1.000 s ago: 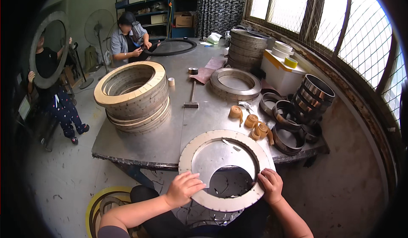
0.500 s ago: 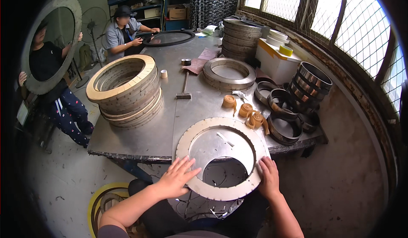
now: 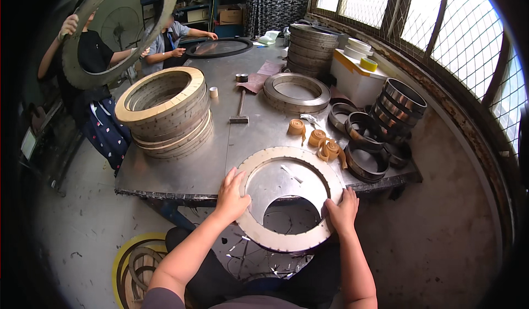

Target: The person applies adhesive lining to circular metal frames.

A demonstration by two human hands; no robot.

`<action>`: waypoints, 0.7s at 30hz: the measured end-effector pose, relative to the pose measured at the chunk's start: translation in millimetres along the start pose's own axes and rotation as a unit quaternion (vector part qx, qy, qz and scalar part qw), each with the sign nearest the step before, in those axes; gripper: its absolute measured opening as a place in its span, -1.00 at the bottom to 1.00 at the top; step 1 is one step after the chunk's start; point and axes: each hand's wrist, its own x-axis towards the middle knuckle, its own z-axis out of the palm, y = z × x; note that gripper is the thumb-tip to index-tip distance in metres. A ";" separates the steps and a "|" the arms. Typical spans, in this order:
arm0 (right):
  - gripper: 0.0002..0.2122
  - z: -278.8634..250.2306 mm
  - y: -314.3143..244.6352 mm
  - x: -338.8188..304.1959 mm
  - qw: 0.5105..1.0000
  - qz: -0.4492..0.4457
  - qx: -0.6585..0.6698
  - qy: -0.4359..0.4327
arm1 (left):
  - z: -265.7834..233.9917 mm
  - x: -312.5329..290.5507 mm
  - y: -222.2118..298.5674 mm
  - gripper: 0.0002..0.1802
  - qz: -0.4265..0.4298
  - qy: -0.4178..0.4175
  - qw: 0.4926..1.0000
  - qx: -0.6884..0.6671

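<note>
A flat pale ring (image 3: pixel 286 242) with small notches along its edge lies at the table's front edge, its near part jutting out over my lap. My left hand (image 3: pixel 231 196) is closed round its left rim, the thumb on the upper face. On the right rim my right hand (image 3: pixel 343 211) grips too, its thumb near the inner edge. Through the hole show the metal tabletop, a small white strip (image 3: pixel 291 173) and the floor. Beyond the ring, to the right, sit several rolls of tan tape (image 3: pixel 317 138), with a loose end trailing from one.
A tall stack of rings (image 3: pixel 171 124) stands left on the metal table (image 3: pixel 182 176). A hammer (image 3: pixel 239 119), a thick metal ring (image 3: pixel 297 106) and dark metal bands (image 3: pixel 366 163) lie farther back and right. At the left, a person lifts a large ring (image 3: pixel 99 79); another works behind.
Both my hands have gone from resting on the ring to gripping its sides, the left one moving farther up the rim. The person at left has raised the large ring and come nearer the table.
</note>
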 end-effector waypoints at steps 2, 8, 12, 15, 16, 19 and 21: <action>-0.36 0.3 0.6 0.8 1.000 0.004 0.012 0.003 | 2.3 -0.6 0.2 -0.24 0.005 0.017 1.000 -0.012; -0.37 -8.1 -5.3 5.3 0.999 0.006 0.039 0.002 | -1.3 0.4 6.8 -0.25 0.012 0.043 0.998 -0.033; -0.37 -7.9 -1.9 7.8 0.998 0.002 0.057 0.002 | -1.9 0.8 8.3 -0.25 0.015 0.050 0.998 -0.047; -0.36 -11.1 -6.1 8.6 0.997 0.005 0.075 0.008 | -4.1 2.0 11.0 -0.26 0.015 0.057 0.995 -0.075; -0.36 -12.6 -8.3 9.9 0.996 0.008 0.084 0.014 | -5.5 3.0 13.0 -0.26 0.012 0.057 0.995 -0.075; -0.34 -18.5 -9.3 17.7 0.988 -0.001 0.148 0.034 | -11.4 8.4 21.6 -0.28 0.026 0.074 0.994 -0.075; -0.38 -24.4 -20.6 19.8 0.972 -0.011 0.229 0.061 | -17.5 10.8 24.3 -0.30 0.037 0.088 0.988 -0.120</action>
